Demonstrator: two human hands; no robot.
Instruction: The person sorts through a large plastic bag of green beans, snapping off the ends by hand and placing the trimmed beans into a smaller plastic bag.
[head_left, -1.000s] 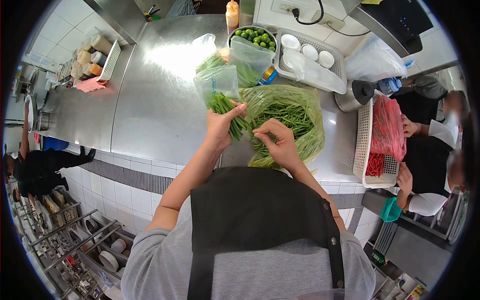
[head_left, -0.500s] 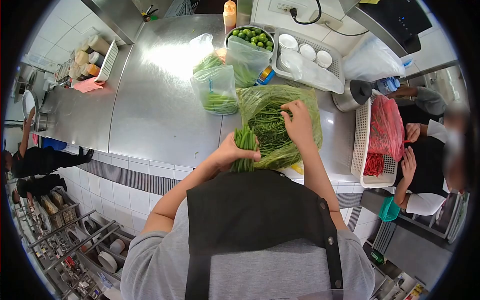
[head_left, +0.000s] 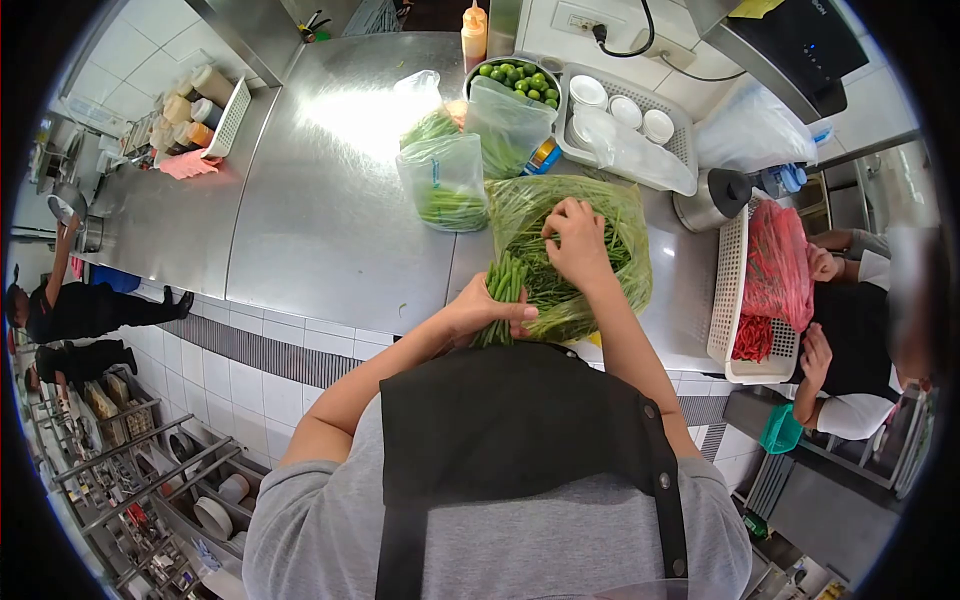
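My left hand (head_left: 480,308) is wrapped around an upright bundle of cut green beans (head_left: 506,285) at the near edge of the counter. Beside it lies an opened, see-through yellow-green plastic bag (head_left: 628,200) with a heap of loose green beans (head_left: 622,245) inside. Over this heap is my right hand (head_left: 580,240), its fingers curled down and drawn toward the thumb. What its fingertips hold, if anything, is hidden. Just beyond my left hand stands a clear bag of cut green vegetables (head_left: 447,185), apart from my fingers.
Behind the bags are a bowl of green limes (head_left: 520,78), a sauce bottle (head_left: 474,35) and a grey basket with white cups (head_left: 680,140). A steel jug (head_left: 698,205) stands to the right. Further right, a co-worker's hands (head_left: 815,350) are at a white basket (head_left: 735,280) of red chillies.
My right hand has shifted slightly left and its fingers have curled in more over the loose beans. The bundle stays in my left hand. The whole view has shifted a little.
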